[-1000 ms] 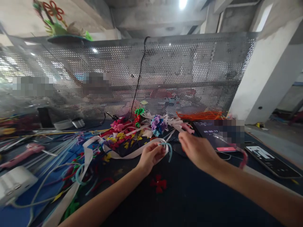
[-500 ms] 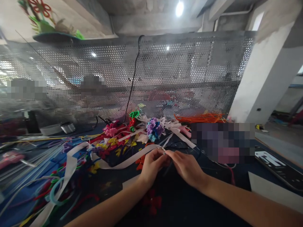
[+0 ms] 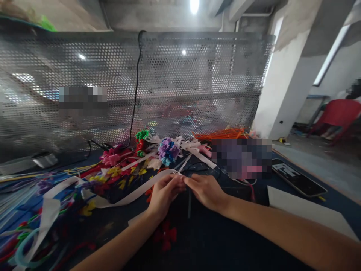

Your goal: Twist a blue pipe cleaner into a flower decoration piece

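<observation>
Both hands point(image 3: 183, 190) pinch a teal pipe cleaner point(image 3: 189, 203), hanging vertically.

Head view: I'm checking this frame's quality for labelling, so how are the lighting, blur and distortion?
Head view: a ceiling lamp flares at the top and glints on the mesh panel; wide-angle distortion tilts the pillar; the lower left edge is smeared, while the left hand, right hand and white ribbon near the centre are fairly sharp; some patches are pixelated.
</observation>
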The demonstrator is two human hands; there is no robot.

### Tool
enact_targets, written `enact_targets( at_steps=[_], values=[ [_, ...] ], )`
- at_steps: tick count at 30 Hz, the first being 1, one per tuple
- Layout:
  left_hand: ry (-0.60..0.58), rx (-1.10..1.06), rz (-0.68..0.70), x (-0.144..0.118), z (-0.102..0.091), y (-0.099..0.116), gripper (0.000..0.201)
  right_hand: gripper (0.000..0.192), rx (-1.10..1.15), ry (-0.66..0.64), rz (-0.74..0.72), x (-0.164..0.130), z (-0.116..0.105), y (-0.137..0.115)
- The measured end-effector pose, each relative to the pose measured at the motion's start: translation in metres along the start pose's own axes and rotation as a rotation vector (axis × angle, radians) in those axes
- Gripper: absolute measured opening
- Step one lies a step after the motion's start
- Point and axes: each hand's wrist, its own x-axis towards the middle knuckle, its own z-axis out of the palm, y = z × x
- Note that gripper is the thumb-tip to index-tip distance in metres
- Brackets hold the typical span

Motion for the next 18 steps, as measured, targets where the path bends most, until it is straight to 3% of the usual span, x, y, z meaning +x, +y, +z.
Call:
enact_targets(
  at_steps=[5, 7, 9, 13, 16, 18],
  values=[
    [0.002, -0.066, -0.025, 0.001, 0.0, 0.001, 0.022, 0.03, 0.015, 0.054, -0.092, -0.008, -0.032, -0.003],
    [0.016, -0.087, -0.022, 0.001, 0.0, 0.001, 0.02, 0.027, 0.055, 0.153, 0.018, -0.02, -0.056, 0.009],
    [0.026, -0.101, -0.007, 0.002, 0.0, 0.001, 0.017, 0.02, -0.022, 0.248, 0.241, -0.038, -0.079, 0.029],
    [0.01, -0.12, 0.038, 0.002, 0.002, 0.002, 0.015, 0.024, -0.23, 0.007, 0.574, -0.089, -0.105, 0.069],
    [-0.006, -0.126, 0.07, 0.002, 0.003, 0.001, 0.015, 0.02, -0.094, -0.227, 0.612, -0.119, -0.106, 0.077],
    [-0.005, -0.127, 0.086, 0.002, 0.003, 0.0, 0.014, 0.02, 0.029, -0.282, 0.593, -0.126, -0.112, 0.074]
  ],
)
